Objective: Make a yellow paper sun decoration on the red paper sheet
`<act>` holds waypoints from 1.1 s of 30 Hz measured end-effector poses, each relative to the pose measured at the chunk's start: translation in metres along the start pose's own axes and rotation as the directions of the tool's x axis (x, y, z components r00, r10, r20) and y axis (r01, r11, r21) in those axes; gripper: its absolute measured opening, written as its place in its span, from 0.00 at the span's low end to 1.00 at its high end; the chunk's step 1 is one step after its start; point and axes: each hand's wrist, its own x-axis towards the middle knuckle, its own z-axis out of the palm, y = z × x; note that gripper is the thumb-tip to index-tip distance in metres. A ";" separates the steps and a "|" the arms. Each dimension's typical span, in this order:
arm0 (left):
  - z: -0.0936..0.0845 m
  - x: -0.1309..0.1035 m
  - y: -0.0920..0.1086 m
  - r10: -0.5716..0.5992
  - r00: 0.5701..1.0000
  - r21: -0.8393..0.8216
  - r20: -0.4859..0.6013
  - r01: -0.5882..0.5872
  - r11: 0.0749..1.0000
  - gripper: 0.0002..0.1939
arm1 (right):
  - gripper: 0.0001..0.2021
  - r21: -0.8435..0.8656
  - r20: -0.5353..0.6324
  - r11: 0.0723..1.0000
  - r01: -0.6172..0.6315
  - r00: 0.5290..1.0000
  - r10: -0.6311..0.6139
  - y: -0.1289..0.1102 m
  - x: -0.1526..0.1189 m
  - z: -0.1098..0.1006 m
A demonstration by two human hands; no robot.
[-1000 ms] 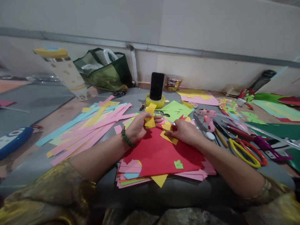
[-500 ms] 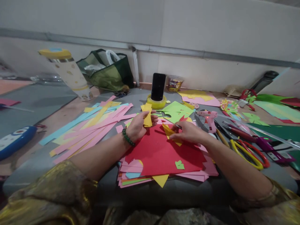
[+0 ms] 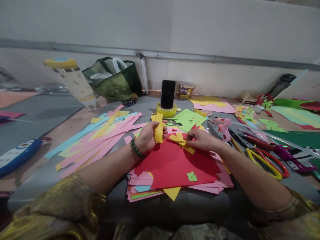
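My left hand (image 3: 148,136), wearing a green bead bracelet (image 3: 136,149), is closed around several yellow paper strips (image 3: 159,132) that stick up past the fingers. To its right, my right hand (image 3: 203,140) is bent with its fingertips pinched at the edge of some yellow paper pieces (image 3: 178,138). A small dark object (image 3: 192,135) shows between its fingers; its kind cannot be made out. Both hands are over a red paper sheet (image 3: 172,163), which tops a stack of coloured paper. A small green paper scrap (image 3: 192,176) lies near the sheet's front edge.
Left are pink, blue and yellow paper strips (image 3: 100,143), a bottle (image 3: 77,86) and a blue-and-white tool (image 3: 20,155). A phone (image 3: 168,94) stands on a yellow tape roll (image 3: 166,110) behind. Right are a pink glue gun (image 3: 221,126) and scissors (image 3: 265,163). Green paper (image 3: 188,120) lies beyond the hands.
The yellow piece raised in my right fingers has come down flatter on the red sheet. The yellow strips in my left hand have shifted slightly lower. The view has tilted a little.
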 end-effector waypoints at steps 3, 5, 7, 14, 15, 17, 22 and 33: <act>0.001 0.000 -0.003 -0.046 0.999 0.037 -0.009 0.046 0.998 0.13 | 0.06 -0.010 -0.065 0.999 -0.034 0.997 0.033 -0.004 0.000 0.000; 0.002 0.000 -0.004 -0.049 0.999 0.062 0.001 0.049 0.997 0.12 | 0.13 -0.062 -0.131 0.992 -0.106 0.987 0.097 -0.008 0.002 0.004; 0.003 -0.001 -0.005 -0.034 0.999 0.086 0.008 0.033 0.996 0.10 | 0.19 -0.108 -0.182 0.980 -0.167 0.972 0.146 -0.013 0.005 0.009; 0.001 0.001 -0.008 -0.015 1.000 0.105 0.011 0.014 0.994 0.11 | 0.16 0.081 -0.116 0.994 -0.076 0.990 0.085 -0.007 0.019 0.015; 0.001 0.001 -0.008 -0.012 1.000 0.100 0.006 0.011 0.995 0.11 | 0.16 0.094 -0.120 0.993 -0.071 0.989 0.082 -0.006 0.019 0.014; 0.002 0.000 -0.008 -0.009 1.000 0.087 -0.013 0.010 0.996 0.11 | 0.16 0.175 -0.148 0.983 -0.061 0.985 0.087 -0.005 0.018 0.011; 0.006 -0.002 -0.012 -0.029 0.999 0.072 0.022 0.027 0.997 0.11 | 0.25 0.700 -0.171 0.715 0.001 0.971 0.166 -0.013 0.008 0.007; 0.008 -0.005 -0.024 0.002 0.987 0.207 0.159 -0.036 0.978 0.08 | 0.37 0.579 -0.271 0.804 0.134 0.962 0.035 -0.031 0.001 0.028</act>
